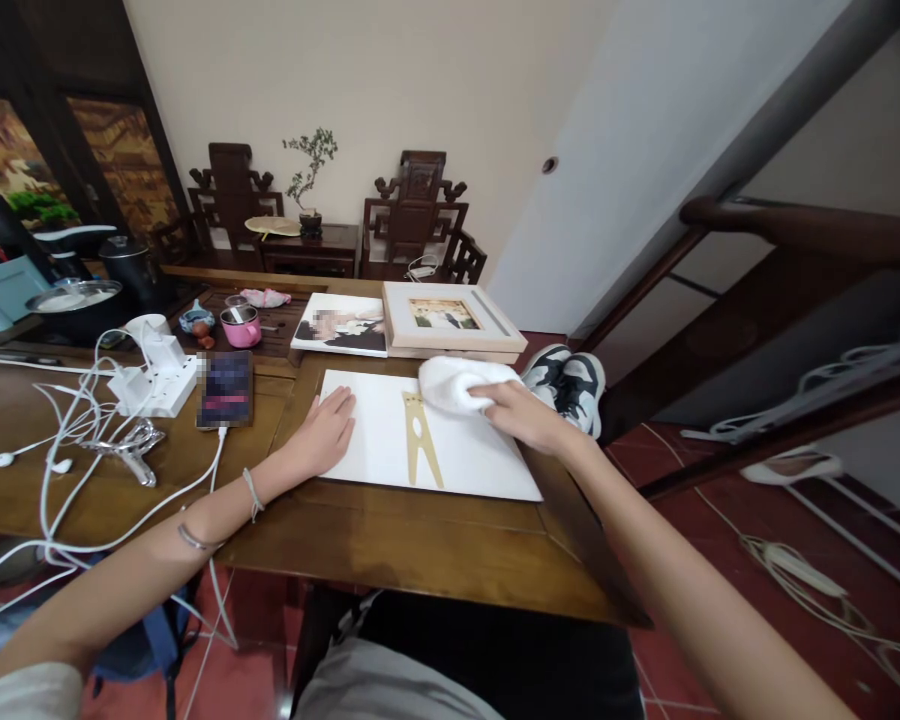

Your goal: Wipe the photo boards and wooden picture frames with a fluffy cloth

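Observation:
A white board or album cover (375, 440) with a gold emblem (422, 440) lies flat on the wooden table in front of me. My left hand (328, 432) rests on its left edge, fingers stretched out and flat. Over the upper right part, my right hand (521, 410) grips a folded white cloth (450, 385), which lies against the board. The fingertips of that hand press into the cloth, and some are hidden by it.
Behind the board are a framed photo box (450, 318) and a photo book (341, 325). To the left lie a phone (225, 390), a power strip (161, 385), tangled white cables, a silver hair clip (131, 447) and a pink cup (241, 326). Sneakers (566, 385) stand beyond the table's right edge.

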A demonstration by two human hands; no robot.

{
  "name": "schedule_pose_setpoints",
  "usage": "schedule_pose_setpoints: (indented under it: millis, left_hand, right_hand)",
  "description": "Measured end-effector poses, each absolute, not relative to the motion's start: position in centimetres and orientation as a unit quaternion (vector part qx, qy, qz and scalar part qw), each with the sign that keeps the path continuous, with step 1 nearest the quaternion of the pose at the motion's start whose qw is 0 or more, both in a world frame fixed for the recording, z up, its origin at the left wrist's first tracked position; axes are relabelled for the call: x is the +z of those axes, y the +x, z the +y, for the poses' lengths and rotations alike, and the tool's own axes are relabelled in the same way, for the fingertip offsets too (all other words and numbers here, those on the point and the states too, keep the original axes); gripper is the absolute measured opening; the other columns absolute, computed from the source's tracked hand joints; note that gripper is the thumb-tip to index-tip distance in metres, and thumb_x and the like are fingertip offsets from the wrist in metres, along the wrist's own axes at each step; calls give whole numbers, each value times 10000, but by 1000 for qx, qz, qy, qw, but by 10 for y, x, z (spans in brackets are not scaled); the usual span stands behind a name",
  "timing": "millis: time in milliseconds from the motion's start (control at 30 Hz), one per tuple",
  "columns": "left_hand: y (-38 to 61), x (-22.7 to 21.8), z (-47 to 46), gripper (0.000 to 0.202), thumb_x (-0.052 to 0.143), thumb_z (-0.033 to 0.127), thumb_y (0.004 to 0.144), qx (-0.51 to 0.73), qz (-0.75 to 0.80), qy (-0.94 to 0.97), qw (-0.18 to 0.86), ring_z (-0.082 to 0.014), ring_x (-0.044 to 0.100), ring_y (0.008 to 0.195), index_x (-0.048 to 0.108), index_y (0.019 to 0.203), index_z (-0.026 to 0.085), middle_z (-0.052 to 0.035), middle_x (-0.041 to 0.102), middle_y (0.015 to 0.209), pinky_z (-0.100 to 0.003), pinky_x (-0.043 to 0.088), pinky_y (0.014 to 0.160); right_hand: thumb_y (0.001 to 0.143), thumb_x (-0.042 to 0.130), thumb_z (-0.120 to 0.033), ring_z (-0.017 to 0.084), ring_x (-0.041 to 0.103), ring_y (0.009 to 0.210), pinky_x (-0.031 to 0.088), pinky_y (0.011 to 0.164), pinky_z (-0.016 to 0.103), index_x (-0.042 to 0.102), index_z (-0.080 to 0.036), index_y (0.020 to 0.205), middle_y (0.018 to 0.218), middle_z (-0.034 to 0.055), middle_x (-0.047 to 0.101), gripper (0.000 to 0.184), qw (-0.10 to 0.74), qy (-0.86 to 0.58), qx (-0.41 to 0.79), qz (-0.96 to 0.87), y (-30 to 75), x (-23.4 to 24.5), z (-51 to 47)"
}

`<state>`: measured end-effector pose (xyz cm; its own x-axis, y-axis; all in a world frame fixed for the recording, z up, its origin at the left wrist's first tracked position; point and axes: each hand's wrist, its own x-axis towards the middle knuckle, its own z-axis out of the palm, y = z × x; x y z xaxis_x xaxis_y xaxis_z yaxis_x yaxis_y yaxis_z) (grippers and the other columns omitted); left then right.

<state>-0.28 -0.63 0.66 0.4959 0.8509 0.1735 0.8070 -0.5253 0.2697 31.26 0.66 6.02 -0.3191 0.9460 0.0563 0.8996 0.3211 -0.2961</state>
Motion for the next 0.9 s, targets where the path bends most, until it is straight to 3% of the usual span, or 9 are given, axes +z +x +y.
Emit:
schedule_pose_setpoints:
  millis: [133, 367, 533, 700, 833, 900]
  left_hand:
    - [-3, 8, -7, 453, 264, 221, 971, 139, 479, 862, 85, -289, 271, 1444, 390, 1388, 94, -199, 376, 1501, -561, 245, 1161]
    - [-1, 11, -10, 451, 265, 220, 968, 139, 482, 861, 81, -288, 272, 1445, 396, 1385, 103, -192, 370, 1507, -561, 232, 1163]
    - [1, 12, -10, 459, 278, 215, 968, 134, 495, 854, 85, -295, 268, 1446, 411, 1381, 67, -209, 366, 1506, -543, 223, 1171]
    - [0, 10, -9, 456, 281, 218, 965, 139, 493, 855, 84, -291, 277, 1443, 414, 1377, 77, -206, 376, 1501, -552, 234, 1165]
    - [-1, 10, -8, 456, 272, 221, 966, 138, 491, 857, 80, -291, 272, 1445, 412, 1375, 77, -204, 379, 1500, -555, 237, 1162]
    - [-1, 10, -8, 452, 273, 222, 967, 139, 489, 858, 81, -286, 274, 1444, 409, 1379, 96, -195, 384, 1499, -560, 241, 1159]
  right_hand:
    - [735, 413, -131, 314, 557, 1178, 393, 1029, 414, 707, -141, 1111, 1224, 105, 679, 478, 122, -566, 108, -808, 307, 62, 30]
    - [709, 425, -181, 288, 622, 1067, 444, 1002, 445, 715, -262, 1039, 1019, 36, 726, 447, 109, -557, 121, -814, 329, 52, -57]
    - [692, 434, -200, 305, 616, 1094, 476, 971, 433, 711, -283, 1018, 1007, 64, 699, 436, 80, -552, 168, -813, 348, 51, -123]
    - [711, 409, -197, 315, 622, 1084, 488, 937, 443, 703, -228, 1083, 1034, 102, 699, 475, 65, -553, 139, -819, 337, 57, -100]
    - [719, 370, -111, 288, 645, 1033, 411, 1016, 480, 680, -176, 1098, 989, 99, 725, 494, 66, -515, 88, -850, 313, 57, -38]
    - [718, 375, -77, 307, 584, 1165, 321, 1077, 539, 663, -148, 1114, 1067, 120, 719, 495, 65, -504, 67, -859, 301, 54, -12]
